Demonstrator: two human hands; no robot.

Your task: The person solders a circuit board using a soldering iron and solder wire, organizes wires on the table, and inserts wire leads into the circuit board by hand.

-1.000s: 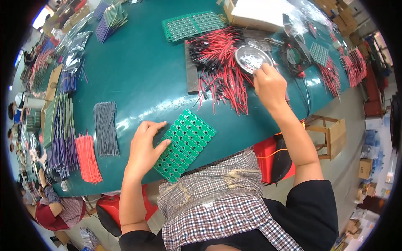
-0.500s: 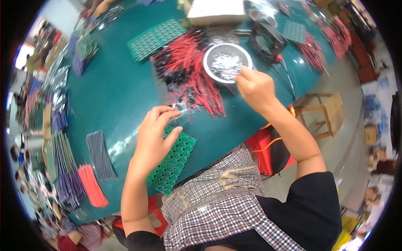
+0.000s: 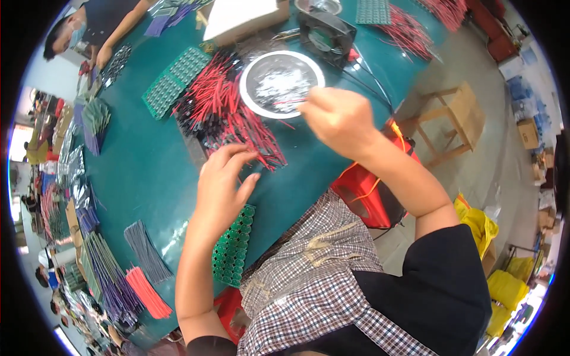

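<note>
My right hand is pinched over the right side of a white-rimmed round dish that has a shiny silvery surface inside. A thin red wire reaches from its fingertips over the dish. My left hand has its thumb apart, with bent fingertips at the near edge of a pile of red and black wires. Nothing shows gripped in that hand. Partly hidden under my left hand and forearm lies a green circuit board panel with rows of round boards.
A black fan with cables stands beyond the dish. Another green panel and a white box lie farther back. Grey wires and red wires are bundled at left. Another person works across the table; a wooden stool stands right.
The view has turned, shifting the table's contents left. My left fingers have come to the near edge of the red wires. My right hand stays pinched by the dish.
</note>
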